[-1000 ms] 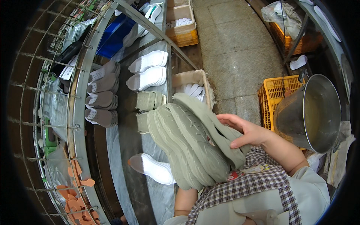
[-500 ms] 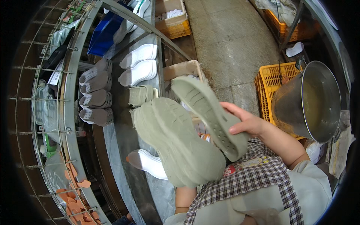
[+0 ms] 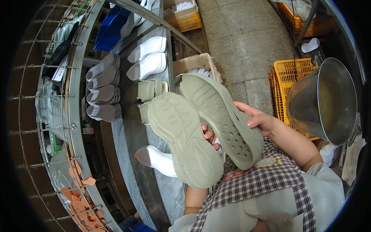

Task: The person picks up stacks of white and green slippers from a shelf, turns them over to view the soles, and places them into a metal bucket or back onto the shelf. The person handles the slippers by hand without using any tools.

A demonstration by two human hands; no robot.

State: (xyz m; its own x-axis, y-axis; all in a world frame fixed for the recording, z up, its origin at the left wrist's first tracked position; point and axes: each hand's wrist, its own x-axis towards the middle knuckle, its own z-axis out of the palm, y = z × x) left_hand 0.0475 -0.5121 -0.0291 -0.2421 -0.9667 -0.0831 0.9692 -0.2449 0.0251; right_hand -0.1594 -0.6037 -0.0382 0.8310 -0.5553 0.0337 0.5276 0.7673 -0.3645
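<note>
Two olive-green shoe soles are held up side by side in front of my apron. My left hand point(image 3: 208, 136) is closed round the left shoe sole point(image 3: 181, 135) from behind; only some fingertips show past its edge. That sole presents its grooved tread. My right hand point(image 3: 259, 120) grips the outer edge of the right shoe sole point(image 3: 222, 116), thumb on the near rim. Its hollow upper side shows, with holes in the heel. The two soles meet or overlap near their toe ends. Close by on the bench lie more olive soles point(image 3: 146, 90), partly covered.
A metal bench point(image 3: 133, 120) on the left carries white soles point(image 3: 151, 63), grey-brown soles point(image 3: 103, 87) and a lone white sole point(image 3: 156, 160). Wire mesh point(image 3: 42, 129) runs along the far left. To the right, a metal bucket of liquid point(image 3: 324, 102) leans by a yellow crate point(image 3: 279, 77).
The left sole has turned so its tread faces up more squarely, and fingertips of my left hand now show. The right sole has tilted open, exposing more of its hollow side.
</note>
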